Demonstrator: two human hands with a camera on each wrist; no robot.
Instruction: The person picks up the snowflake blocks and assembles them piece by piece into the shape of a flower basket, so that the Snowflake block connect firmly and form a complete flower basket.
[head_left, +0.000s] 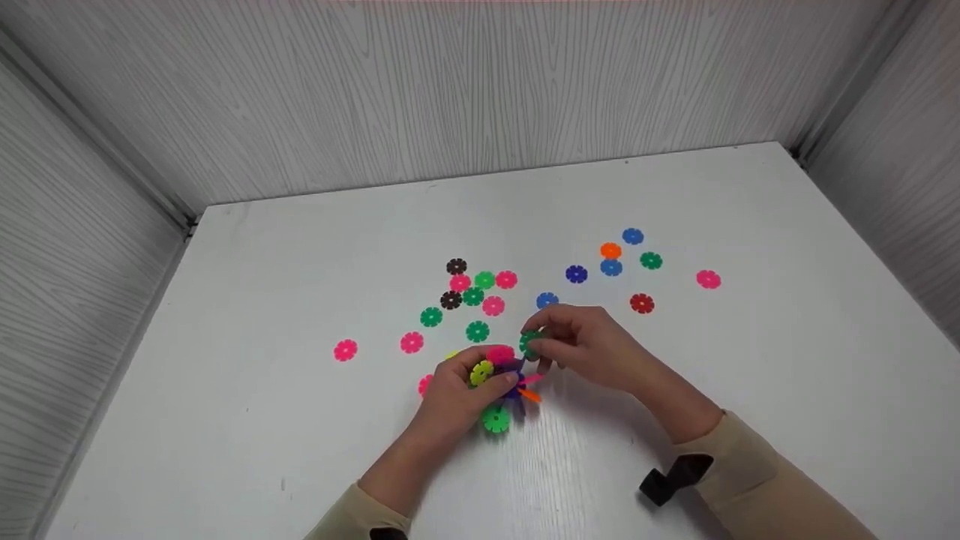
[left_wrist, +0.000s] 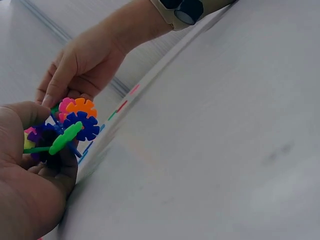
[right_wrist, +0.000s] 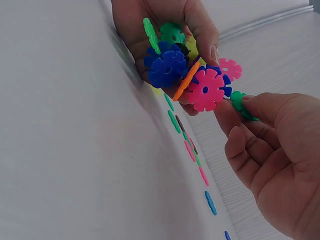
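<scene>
A: What's nearest the person?

B: Both beige sleeves, then the left hand (head_left: 457, 394), fingers curled round a cluster of interlocked discs (head_left: 501, 379) held just above the white table (head_left: 225, 420). In the right wrist view the cluster shows blue, pink, orange, green and yellow pieces slotted crosswise.

A: And the other hand?

B: The right hand (head_left: 589, 346) is just beyond, thumb and fingertips pinching a single green disc (head_left: 530, 343) right at the cluster's edge (whether it is already seated in a slot, I cannot tell).

A: Anything loose close by?

B: A pink disc (head_left: 424, 385) lies partly hidden beside the left hand. Past the hands, flat on the table, sits a group of green, pink and black discs (head_left: 474, 294), with two more pink discs (head_left: 345, 350) off to the left.

A: Farther out?

B: A scattering to the right: blue, orange, green and red discs (head_left: 611, 259), and a lone pink disc (head_left: 708, 280) apart from them. Behind everything stand the grey wood-grain walls (head_left: 480, 90).
</scene>
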